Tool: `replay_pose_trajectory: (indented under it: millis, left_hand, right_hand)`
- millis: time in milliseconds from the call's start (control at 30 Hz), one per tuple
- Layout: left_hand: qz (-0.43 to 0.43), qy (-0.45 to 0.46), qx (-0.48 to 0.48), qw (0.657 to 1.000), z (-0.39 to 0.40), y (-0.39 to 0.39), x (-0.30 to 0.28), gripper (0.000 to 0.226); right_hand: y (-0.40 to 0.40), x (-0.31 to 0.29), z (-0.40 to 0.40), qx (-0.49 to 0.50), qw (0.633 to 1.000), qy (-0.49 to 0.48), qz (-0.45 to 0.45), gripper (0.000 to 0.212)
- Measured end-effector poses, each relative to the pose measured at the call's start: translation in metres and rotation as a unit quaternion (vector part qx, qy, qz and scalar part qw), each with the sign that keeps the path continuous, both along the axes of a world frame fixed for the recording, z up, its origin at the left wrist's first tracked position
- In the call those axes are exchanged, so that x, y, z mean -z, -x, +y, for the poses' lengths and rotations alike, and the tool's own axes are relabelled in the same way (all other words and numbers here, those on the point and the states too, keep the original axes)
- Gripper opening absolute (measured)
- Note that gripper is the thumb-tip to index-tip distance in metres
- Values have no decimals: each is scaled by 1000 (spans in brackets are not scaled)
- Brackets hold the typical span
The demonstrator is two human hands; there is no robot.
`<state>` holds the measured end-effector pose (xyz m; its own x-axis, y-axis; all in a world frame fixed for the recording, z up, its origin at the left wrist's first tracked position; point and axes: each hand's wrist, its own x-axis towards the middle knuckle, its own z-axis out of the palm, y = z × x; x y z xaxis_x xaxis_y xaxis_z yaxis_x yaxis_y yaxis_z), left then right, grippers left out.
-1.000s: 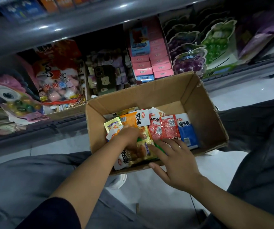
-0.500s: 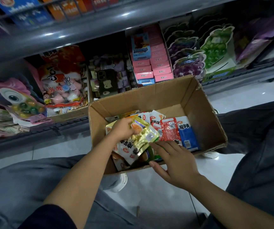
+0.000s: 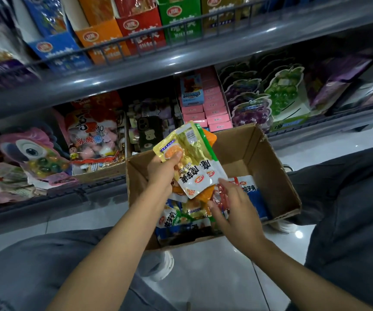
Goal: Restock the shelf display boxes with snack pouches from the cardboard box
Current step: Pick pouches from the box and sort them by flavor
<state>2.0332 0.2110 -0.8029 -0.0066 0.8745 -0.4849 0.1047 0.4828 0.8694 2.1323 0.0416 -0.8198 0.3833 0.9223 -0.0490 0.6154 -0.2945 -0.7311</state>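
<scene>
Holding a fanned bunch of snack pouches point(image 3: 192, 162) above the cardboard box point(image 3: 268, 167), my left hand point(image 3: 162, 173) has a closed grip on their lower ends, thumb across the yellow one. My right hand point(image 3: 232, 212) seems to pinch a red pouch point(image 3: 220, 196), though blur hides the fingers. They look light, soft and slick, so I'd clamp the flat middles before lifting toward the shelf display boxes point(image 3: 122, 34).
</scene>
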Motion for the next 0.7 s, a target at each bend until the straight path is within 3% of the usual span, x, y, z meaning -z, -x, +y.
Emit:
replay_pose_trajectory:
  millis: [133, 200, 267, 333, 367, 467, 567, 700]
  left_hand:
    - [-63, 47, -32, 996, -8, -2, -25, 22]
    - [-67, 65, -42, 995, -11, 0, -30, 26]
    - [-93, 94, -45, 990, -12, 1, -37, 45]
    - [-150, 137, -42, 978, -12, 1, -45, 52]
    - [-171, 156, -46, 972, -13, 0, -50, 43]
    - [-215, 178, -39, 960, -16, -3, -62, 12]
    - [-271, 181, -20, 945, -18, -2, -70, 18]
    - [-294, 147, 36, 944, -12, 13, -68, 17]
  right_hand:
    - [-19, -38, 33, 65, 996, -51, 36, 80]
    - [-31, -53, 55, 29, 1000, 2, -7, 90]
    - [-43, -68, 76, -34, 995, 93, 20, 97]
    - [-51, -75, 91, -77, 976, 144, 143, 93]
    - [-53, -75, 96, -98, 966, 146, 191, 92]
    - [-53, -69, 102, -127, 952, 134, 245, 76]
    - [-54, -68, 104, -93, 931, 124, 331, 50]
    - [-56, -72, 106, -78, 907, 133, 392, 42]
